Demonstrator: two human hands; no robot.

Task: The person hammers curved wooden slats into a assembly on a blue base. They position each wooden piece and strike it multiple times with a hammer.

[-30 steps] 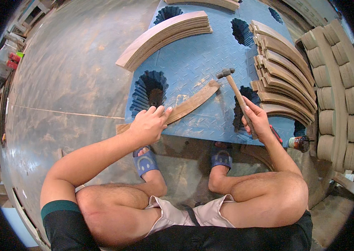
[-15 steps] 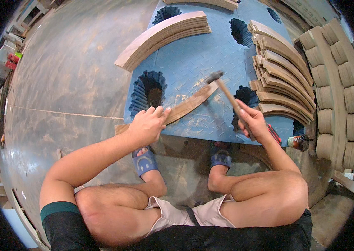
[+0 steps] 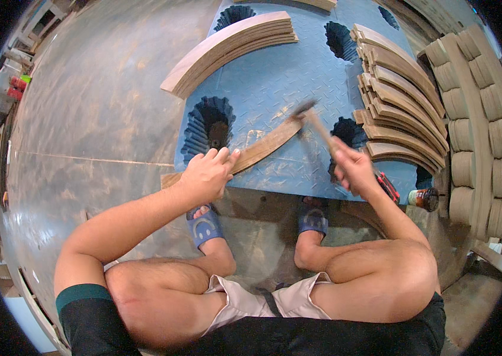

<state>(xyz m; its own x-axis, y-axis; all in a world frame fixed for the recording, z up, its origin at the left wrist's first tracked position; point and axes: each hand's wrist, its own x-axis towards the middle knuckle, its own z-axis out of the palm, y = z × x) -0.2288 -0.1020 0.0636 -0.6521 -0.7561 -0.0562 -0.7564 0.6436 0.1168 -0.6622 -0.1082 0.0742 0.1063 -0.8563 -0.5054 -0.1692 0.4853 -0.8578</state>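
Note:
A curved wooden strip (image 3: 268, 142) lies slantwise near the front edge of the blue textured platform (image 3: 274, 77). My left hand (image 3: 209, 172) grips its near part, fingers wrapped over the top. In my right hand (image 3: 354, 169) is a hammer (image 3: 321, 126), held by its wooden handle. The dark hammer head, smeared by motion, is at the far end of the strip; I cannot tell whether it touches the wood.
Beyond the strip sits a stack of curved wooden pieces (image 3: 233, 50). More curved pieces (image 3: 405, 107) are piled on the right, with further bundles (image 3: 461, 130) past them. Ridged dark holes (image 3: 209, 127) open in the platform. A jar (image 3: 423, 199) stands by its right corner.
The hammer has shifted slightly, its head blurred at the strip's end. My left hand keeps its hold on the strip, and the whole view has moved a little.

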